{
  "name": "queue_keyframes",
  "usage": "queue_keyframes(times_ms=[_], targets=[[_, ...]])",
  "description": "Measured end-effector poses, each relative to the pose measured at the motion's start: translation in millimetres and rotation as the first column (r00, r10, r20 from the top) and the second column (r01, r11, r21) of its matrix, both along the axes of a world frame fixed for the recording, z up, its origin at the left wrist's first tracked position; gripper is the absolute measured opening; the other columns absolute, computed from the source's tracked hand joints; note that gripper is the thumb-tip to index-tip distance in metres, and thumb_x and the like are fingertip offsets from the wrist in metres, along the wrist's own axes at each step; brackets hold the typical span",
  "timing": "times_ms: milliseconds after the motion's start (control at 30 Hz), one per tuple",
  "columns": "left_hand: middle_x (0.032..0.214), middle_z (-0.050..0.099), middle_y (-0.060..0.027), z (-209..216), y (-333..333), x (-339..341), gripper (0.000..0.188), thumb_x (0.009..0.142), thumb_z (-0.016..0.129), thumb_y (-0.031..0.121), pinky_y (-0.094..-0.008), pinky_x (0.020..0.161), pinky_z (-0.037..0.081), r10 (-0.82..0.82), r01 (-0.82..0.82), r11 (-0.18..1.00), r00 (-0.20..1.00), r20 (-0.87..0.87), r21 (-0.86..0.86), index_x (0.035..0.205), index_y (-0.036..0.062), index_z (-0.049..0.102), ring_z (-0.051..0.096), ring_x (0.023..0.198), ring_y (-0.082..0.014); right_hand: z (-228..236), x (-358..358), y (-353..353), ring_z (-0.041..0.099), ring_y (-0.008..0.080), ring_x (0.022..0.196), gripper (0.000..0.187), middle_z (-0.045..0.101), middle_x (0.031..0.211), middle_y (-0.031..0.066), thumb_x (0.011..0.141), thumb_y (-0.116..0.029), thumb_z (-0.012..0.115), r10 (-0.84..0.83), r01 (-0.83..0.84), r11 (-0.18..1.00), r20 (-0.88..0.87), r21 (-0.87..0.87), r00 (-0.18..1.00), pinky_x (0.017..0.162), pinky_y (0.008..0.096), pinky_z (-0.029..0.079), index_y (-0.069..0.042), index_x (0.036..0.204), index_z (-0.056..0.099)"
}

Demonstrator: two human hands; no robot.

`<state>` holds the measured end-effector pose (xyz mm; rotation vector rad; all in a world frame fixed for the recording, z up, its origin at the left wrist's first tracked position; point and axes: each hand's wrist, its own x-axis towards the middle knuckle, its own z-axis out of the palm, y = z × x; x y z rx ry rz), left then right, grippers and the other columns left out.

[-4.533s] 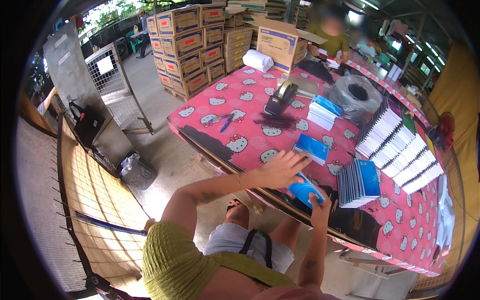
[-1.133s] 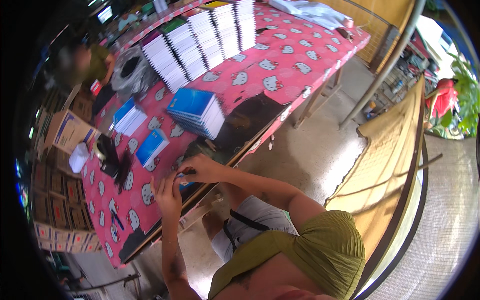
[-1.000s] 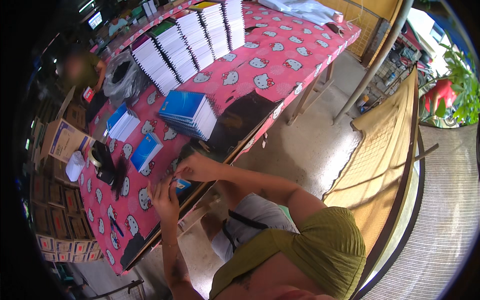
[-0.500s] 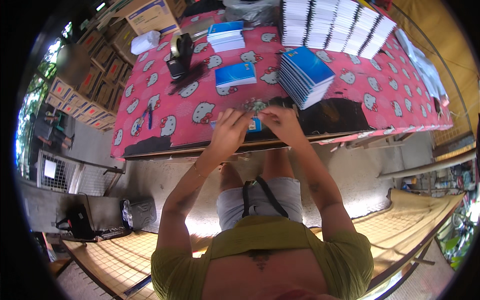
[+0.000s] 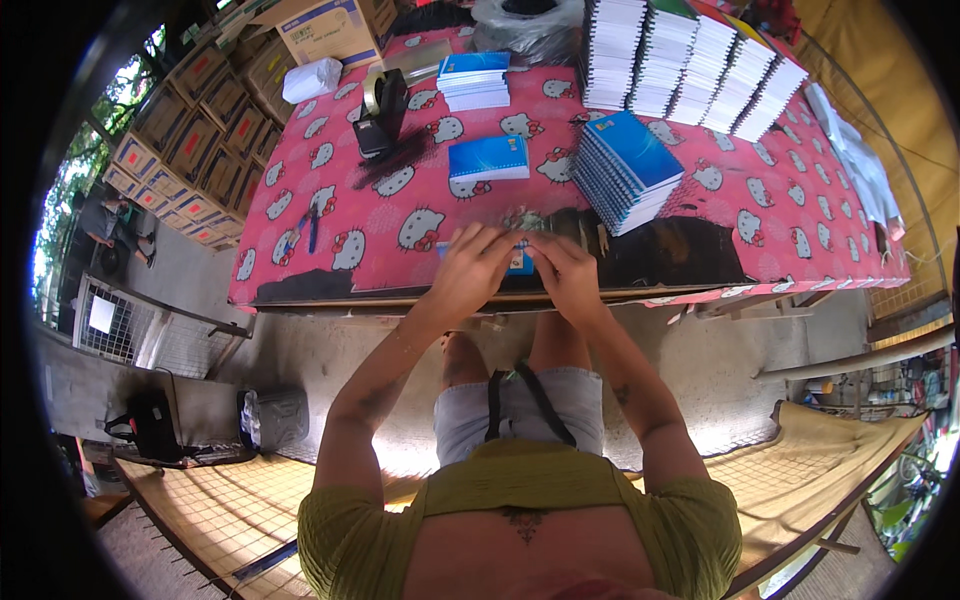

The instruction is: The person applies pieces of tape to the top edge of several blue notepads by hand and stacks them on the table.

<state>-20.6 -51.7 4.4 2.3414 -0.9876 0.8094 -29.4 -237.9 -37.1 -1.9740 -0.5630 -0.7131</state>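
Note:
A small blue-covered notebook (image 5: 521,262) lies at the table's near edge, mostly hidden beneath my hands. My left hand (image 5: 470,266) covers its left part, fingers bent and closed at its far edge. Close beside it, my right hand (image 5: 567,270) is also closed, its fingertips meeting the left ones over the notebook. Whatever the fingertips pinch is too small to make out. Just beyond them sits a little heap of pale, greenish bits (image 5: 522,216). A tall stack of blue spiral notebooks (image 5: 628,170) stands right of the heap, and a low blue stack (image 5: 488,158) lies farther off.
Another notebook pile (image 5: 474,82) stands farther back beside a black tape dispenser (image 5: 382,108). Tall rows of spiral notebooks (image 5: 690,75) fill the back right. A blue pen (image 5: 313,230) lies at left on the pink patterned tablecloth (image 5: 385,265). Cartons (image 5: 190,150) are stacked beyond the table.
My right hand has come in and down toward the left, so the fingertips now meet over the notebook. The table scene has shifted slightly right in view.

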Motion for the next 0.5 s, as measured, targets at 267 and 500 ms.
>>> queue_keyframes(times_ms=[267, 500], targets=[[0.1, 0.067, -0.012, 93, 8, 28, 0.024, 0.08, 0.069, -0.004, -0.0426, 0.08, 0.048, -0.025, 0.028, 0.996, 0.999, 0.03, -0.084, 0.102, 0.0038, 0.071, 0.063, 0.09, -0.0306, 78, -8, -77, 0.06, 0.0337, 0.108, 0.034, 0.067, 0.119, 0.0156, 0.088, -0.008, 0.067, -0.446, 0.458, 0.888, 0.298, 0.031, 0.844, 0.096, 0.0416, 0.044, -0.003, 0.122, 0.066], [0.118, 0.067, -0.0115, 77, -99, 104, 0.036, 0.085, 0.062, -0.003, -0.0463, 0.109, 0.04, -0.251, 0.303, 0.937, 0.93, 0.269, -0.174, 0.118, 0.0095, 0.071, 0.059, 0.121, -0.0293, 66, 51, -167, 0.061, 0.0129, 0.103, 0.047, 0.066, 0.123, 0.0132, 0.092, -0.006, 0.068, -0.075, 0.177, 0.925, -0.297, 0.335, 0.952, 0.088, 0.0272, 0.05, 0.004, 0.136, 0.055]])
